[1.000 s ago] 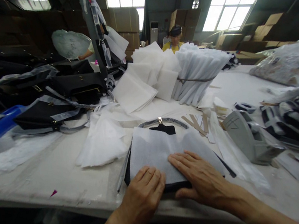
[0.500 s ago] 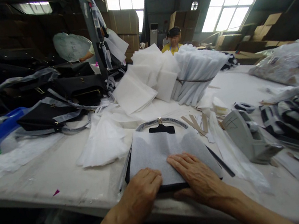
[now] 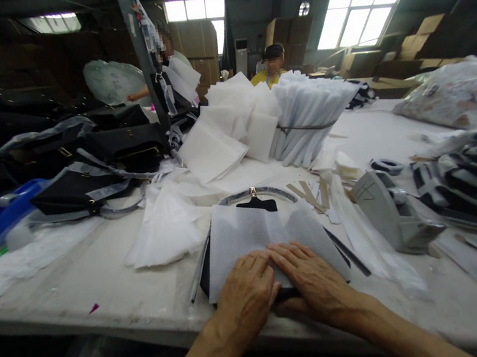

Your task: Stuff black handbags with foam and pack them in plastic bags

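Observation:
A black handbag [image 3: 207, 276] lies at the table's near edge, its handle [image 3: 288, 195] wrapped in clear film and pointing away from me. A black tab with a gold clasp [image 3: 253, 193] sticks out at its far side. Most of the bag is covered by a thin white sheet [image 3: 233, 228]. My left hand [image 3: 246, 288] rests on this sheet near its middle, fingers together and slightly bent. Beside it my right hand [image 3: 307, 268] presses flat with fingers stretched forward, its thumb over the near edge. The two hands' fingertips almost meet.
Behind the bag stand white foam sheets [image 3: 214, 146] and a tied bundle of them [image 3: 311, 119]. Black bags [image 3: 84, 190] and a blue tape dispenser [image 3: 0, 214] are at left. A grey dispenser [image 3: 392, 213] and wrapped straps [image 3: 465, 181] lie right. Co-workers [image 3: 270, 71] are beyond.
My left hand has slid right and forward over the white sheet, up against my right hand. My right hand has stayed nearly in place. The bag has hardly moved.

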Demonstrator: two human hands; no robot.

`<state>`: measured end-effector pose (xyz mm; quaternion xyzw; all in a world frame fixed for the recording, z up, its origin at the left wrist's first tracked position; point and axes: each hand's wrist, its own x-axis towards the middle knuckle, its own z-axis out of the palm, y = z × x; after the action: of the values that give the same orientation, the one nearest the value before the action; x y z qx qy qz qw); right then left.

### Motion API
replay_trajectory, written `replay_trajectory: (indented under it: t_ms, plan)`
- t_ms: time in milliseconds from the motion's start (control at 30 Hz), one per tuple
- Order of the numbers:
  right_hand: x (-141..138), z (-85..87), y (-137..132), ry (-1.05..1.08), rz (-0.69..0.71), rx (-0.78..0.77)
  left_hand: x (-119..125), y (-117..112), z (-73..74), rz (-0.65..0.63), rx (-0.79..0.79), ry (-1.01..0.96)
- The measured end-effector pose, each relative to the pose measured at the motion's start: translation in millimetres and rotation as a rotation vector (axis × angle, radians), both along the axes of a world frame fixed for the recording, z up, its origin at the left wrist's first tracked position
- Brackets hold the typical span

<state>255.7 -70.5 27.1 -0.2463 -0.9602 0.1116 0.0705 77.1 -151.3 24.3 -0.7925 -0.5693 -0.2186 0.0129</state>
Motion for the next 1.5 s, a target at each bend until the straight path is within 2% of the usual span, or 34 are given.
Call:
replay_trajectory:
  t_ms: [167,333,400,467,533,600,733,800,867,967,1067,1200,1300,1400,1500]
  plan:
    - [2.3,16.1,5.3,-0.077,0.027,-0.165,-3.8,-0.9,-1.7,-0.024,-0.037,-0.179]
    - [-9.2,61.7,24.6,-0.101,0.063,-0.337,-4.5,-0.7,-2.5,-0.020,-0.019,-0.216]
    - [-23.8,81.3,32.2,-0.146,0.053,-0.317,-4.6,-1.1,-2.4,-0.042,-0.047,-0.216]
    - [-41.5,91.9,37.2,-0.206,-0.011,-0.190,-4.3,-1.6,-1.3,-0.035,-0.077,-0.204]
    - [-56.6,87.9,38.8,-0.230,-0.070,-0.055,-4.0,-2.3,0.6,-0.018,-0.086,-0.200]
    - [-63.5,69.2,37.6,-0.175,-0.078,0.022,-4.7,-2.8,3.2,-0.015,-0.096,-0.215]
    - [-52.1,17.3,32.2,0.021,-0.084,0.080,-13.1,-0.5,12.3,-0.074,-0.185,-0.281]
    - [-44.1,1.3,30.5,0.056,-0.119,0.084,-20.9,5.5,20.8,-0.067,-0.267,-0.368]
    - [-40.5,-5.6,29.8,0.069,-0.141,0.081,-29.4,16.7,32.5,-0.040,-0.393,-0.405]
    - [-42.2,-7.7,30.1,0.078,-0.158,0.076,-38.0,41.4,50.1,-0.059,-0.585,-0.237]
    - [-45.0,-10.7,30.8,0.089,-0.187,0.081,-36.4,63.8,53.2,-0.015,-0.586,-0.114]
    - [-44.5,-18.2,32.2,0.138,-0.232,0.078,-23.3,70.4,27.8,0.211,-0.418,-0.032]
    - [-44.3,-16.8,35.2,0.140,-0.274,0.029,-15.8,62.3,7.6,0.275,-0.308,0.035]
    - [-45.0,-1.1,41.3,0.084,-0.263,-0.054,-14.0,56.1,0.6,0.258,-0.209,0.090]
    - [-44.4,22.0,50.2,-0.023,-0.156,-0.113,-15.3,56.0,0.9,0.247,-0.140,0.116]
